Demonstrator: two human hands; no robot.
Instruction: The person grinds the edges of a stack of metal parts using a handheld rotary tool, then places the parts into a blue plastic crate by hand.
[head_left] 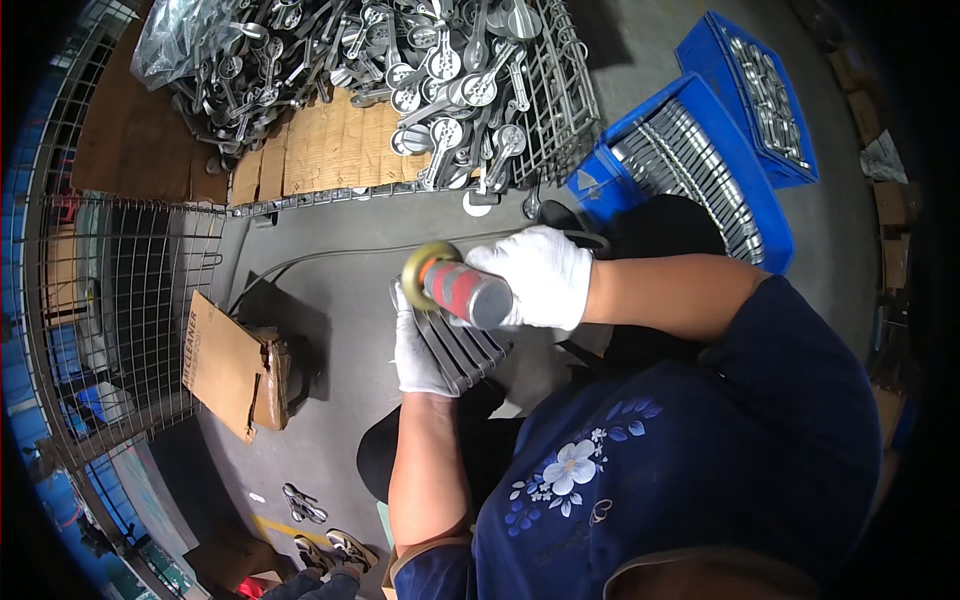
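My right hand (545, 278), in a white glove, grips a hand-held power polisher (463, 290) with a red and grey body. At its front end is a round yellowish disc (428, 272), right over the far end of the fanned metal parts. My gloved left hand (418, 352) is closed round several slim silver metal parts (460, 345), spread side by side like a fan. The polisher covers their far ends, so I cannot tell whether the disc touches them. A dark cable (345, 250) runs across behind the polisher.
A wire cage (570, 90) ahead holds a heap of metal parts (440, 65) with round ends, over cardboard (335, 140). Blue crates (770, 215) of rowed metal parts stand at right. A cardboard box (225, 365) sits left. Another person's shoes (345, 548) show at lower left.
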